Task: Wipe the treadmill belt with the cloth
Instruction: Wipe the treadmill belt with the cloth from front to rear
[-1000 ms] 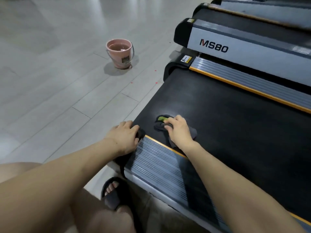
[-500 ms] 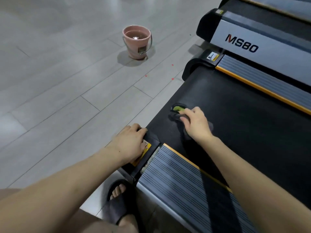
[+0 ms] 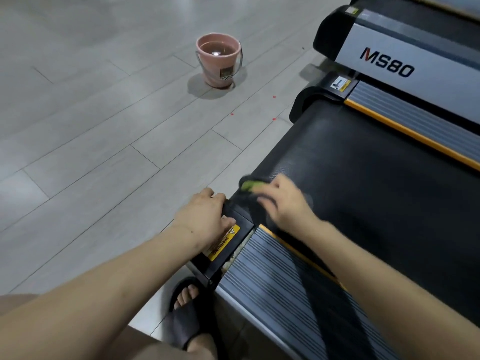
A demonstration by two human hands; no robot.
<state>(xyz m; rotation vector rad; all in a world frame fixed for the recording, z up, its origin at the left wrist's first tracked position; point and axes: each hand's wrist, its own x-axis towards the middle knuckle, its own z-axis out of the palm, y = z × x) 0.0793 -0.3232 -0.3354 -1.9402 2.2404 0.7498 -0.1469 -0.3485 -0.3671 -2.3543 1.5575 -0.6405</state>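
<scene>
A grey plank floor [image 3: 104, 126] fills the left of the view. On the right lies the black treadmill belt [image 3: 363, 190], flanked by ribbed grey side rails with orange edging [image 3: 272, 281]. Beyond it stands a second treadmill marked MS80 [image 3: 387, 62]. A pink bucket [image 3: 218, 61] holding water sits on the floor, well apart from the belt's end.

The left hand [image 3: 205, 219] rests on the black end cap [image 3: 233, 245] of the near rail, partly covering a yellow warning label [image 3: 224, 241]; its fingers lie close together and curl over the cap's far edge.

The right hand [image 3: 288, 201] is blurred, pressing down on the dark cloth [image 3: 255, 201] at the near corner of the belt's end. The cloth lies under the palm and fingers, with a green patch [image 3: 249, 184] showing just past the fingertips. Whether those fingers are flat or gripping cannot be told.

A foot in a dark slide sandal [image 3: 187, 315] stands beside the rail.
</scene>
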